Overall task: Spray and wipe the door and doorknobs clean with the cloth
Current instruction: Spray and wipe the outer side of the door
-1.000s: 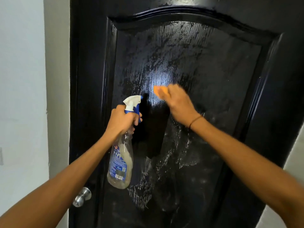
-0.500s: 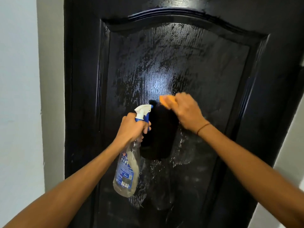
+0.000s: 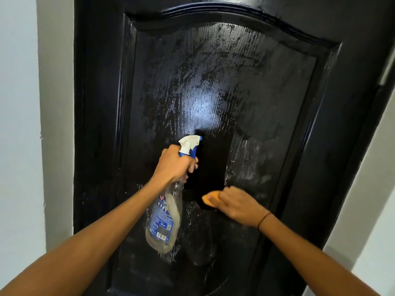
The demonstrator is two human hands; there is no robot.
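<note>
Forearms reach in from the bottom edge, both hands up at the glossy black panelled wooden door (image 3: 267, 86). Nearest, the left hand (image 3: 174, 165) is curled tight round the neck of a clear plastic spray bottle with a white-and-blue trigger head (image 3: 164, 218), which hangs tilted left of the door's dark wiped strip; a finger lies at the trigger, nozzle aimed at the panel. Inside the bottle a cloudy pale liquid sits low, seemingly under half full, though the blue label hides part of it.

Just right of the bottle, the right hand (image 3: 237, 205) is bunched over a small orange cloth (image 3: 210, 199), pressing it flat against the door. Half a second ago that cloth was higher, level with the trigger head; it has dropped down the panel to the foot of the strip, lengthening the clean dark band. I judge the wiping well underway but unfinished: streaky grey film covers the panel above and right of the strip. No doorknob is in view now.
</note>
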